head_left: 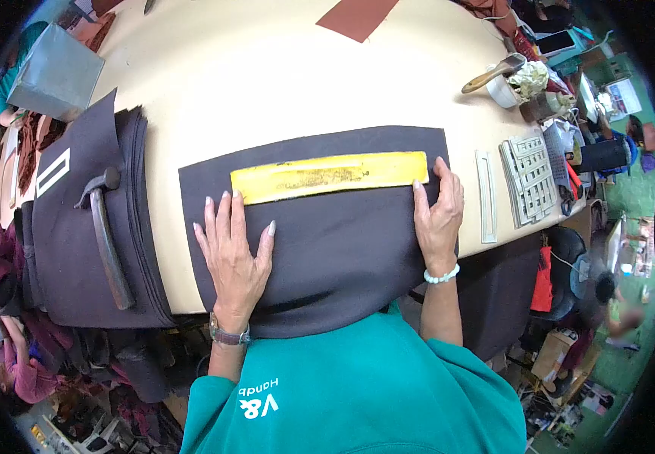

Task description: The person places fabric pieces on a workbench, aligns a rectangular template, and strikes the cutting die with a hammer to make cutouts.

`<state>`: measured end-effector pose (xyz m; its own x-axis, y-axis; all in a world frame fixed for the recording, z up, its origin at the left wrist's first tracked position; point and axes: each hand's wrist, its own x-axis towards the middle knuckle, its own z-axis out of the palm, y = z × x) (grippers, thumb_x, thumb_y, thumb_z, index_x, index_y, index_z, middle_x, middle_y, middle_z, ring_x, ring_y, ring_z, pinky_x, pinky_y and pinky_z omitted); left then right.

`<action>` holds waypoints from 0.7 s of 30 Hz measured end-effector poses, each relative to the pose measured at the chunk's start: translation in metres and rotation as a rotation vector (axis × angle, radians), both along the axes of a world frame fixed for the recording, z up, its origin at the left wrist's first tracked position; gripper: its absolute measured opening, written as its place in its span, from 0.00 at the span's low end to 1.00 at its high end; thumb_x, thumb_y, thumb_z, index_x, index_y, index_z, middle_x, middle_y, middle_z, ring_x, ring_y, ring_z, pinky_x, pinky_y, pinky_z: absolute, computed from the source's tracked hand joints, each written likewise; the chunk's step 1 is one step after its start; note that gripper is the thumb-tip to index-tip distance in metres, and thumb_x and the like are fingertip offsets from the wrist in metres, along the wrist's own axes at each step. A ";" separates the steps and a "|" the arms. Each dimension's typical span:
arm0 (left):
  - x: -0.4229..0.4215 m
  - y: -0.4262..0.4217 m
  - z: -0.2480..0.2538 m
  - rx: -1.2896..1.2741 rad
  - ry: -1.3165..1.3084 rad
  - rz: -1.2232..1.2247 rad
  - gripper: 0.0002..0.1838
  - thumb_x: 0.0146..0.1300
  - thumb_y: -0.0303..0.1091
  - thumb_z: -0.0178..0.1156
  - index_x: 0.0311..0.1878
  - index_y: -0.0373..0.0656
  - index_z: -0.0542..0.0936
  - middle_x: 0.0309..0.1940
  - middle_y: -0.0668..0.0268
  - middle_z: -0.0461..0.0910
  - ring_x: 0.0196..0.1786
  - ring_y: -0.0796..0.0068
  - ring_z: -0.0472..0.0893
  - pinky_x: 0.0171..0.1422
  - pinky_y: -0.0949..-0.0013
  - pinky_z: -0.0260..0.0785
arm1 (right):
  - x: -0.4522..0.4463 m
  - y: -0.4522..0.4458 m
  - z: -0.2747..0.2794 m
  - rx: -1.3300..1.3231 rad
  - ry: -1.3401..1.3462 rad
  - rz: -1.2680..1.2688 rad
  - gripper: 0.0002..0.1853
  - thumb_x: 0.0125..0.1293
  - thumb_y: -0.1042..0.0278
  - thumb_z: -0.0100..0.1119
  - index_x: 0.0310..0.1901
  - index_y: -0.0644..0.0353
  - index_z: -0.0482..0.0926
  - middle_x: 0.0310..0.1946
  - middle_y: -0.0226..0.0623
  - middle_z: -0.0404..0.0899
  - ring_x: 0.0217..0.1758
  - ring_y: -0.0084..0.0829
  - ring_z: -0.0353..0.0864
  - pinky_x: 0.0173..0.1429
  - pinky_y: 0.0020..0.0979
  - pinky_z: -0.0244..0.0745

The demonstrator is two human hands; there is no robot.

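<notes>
While flat, yellow strip [330, 175] at fingertips of left hand [233, 250] and right hand [439, 216].

The strip [329, 175] lies on the sheet [327, 242], right of the hammer [109, 246] and left of the brush [496, 73].

- I'm seeing a hammer [108, 242] lying on a stack of dark sheets [62, 257], left side
- white frame [53, 172] lying there too
- grey box [56, 72] standing behind
- reddish-brown piece [359, 17] lying at far edge
- brush [486, 78] resting across white cup [502, 94], right
- slotted plates [530, 181] lying beside pale narrow strip [486, 197]
</notes>
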<state>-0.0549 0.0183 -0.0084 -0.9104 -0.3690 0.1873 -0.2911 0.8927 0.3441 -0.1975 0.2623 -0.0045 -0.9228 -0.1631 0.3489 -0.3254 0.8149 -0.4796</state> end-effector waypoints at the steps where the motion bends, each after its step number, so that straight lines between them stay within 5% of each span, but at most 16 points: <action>1: -0.002 0.000 0.000 0.008 0.001 0.005 0.34 0.60 0.44 0.59 0.66 0.39 0.62 0.64 0.51 0.62 0.71 0.48 0.54 0.70 0.39 0.42 | 0.000 -0.001 0.001 0.001 -0.009 -0.010 0.24 0.59 0.70 0.59 0.56 0.70 0.69 0.47 0.49 0.75 0.53 0.45 0.73 0.60 0.40 0.65; 8: -0.007 -0.004 0.005 0.180 0.153 0.036 0.27 0.56 0.33 0.62 0.60 0.40 0.71 0.60 0.53 0.67 0.67 0.51 0.62 0.69 0.42 0.48 | -0.015 -0.006 0.004 -0.457 -0.220 0.076 0.21 0.58 0.70 0.59 0.54 0.67 0.73 0.50 0.47 0.76 0.60 0.44 0.69 0.66 0.39 0.60; 12: -0.010 -0.004 0.001 0.116 0.085 0.064 0.26 0.57 0.34 0.61 0.60 0.40 0.71 0.62 0.53 0.65 0.69 0.50 0.58 0.70 0.42 0.45 | -0.015 -0.006 -0.004 -0.255 -0.156 0.115 0.22 0.56 0.67 0.61 0.54 0.63 0.74 0.55 0.42 0.74 0.66 0.47 0.61 0.70 0.44 0.50; 21: -0.011 -0.003 -0.004 0.062 0.049 0.075 0.27 0.58 0.35 0.60 0.61 0.40 0.70 0.64 0.53 0.63 0.70 0.49 0.56 0.70 0.42 0.43 | -0.016 -0.008 -0.005 -0.100 -0.123 0.149 0.22 0.55 0.65 0.63 0.53 0.60 0.77 0.58 0.38 0.72 0.66 0.45 0.61 0.71 0.46 0.48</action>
<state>-0.0660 0.0153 -0.0128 -0.8703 -0.4476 0.2057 -0.3374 0.8459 0.4131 -0.2134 0.2540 -0.0094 -0.9279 -0.2712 0.2560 -0.3725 0.7088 -0.5991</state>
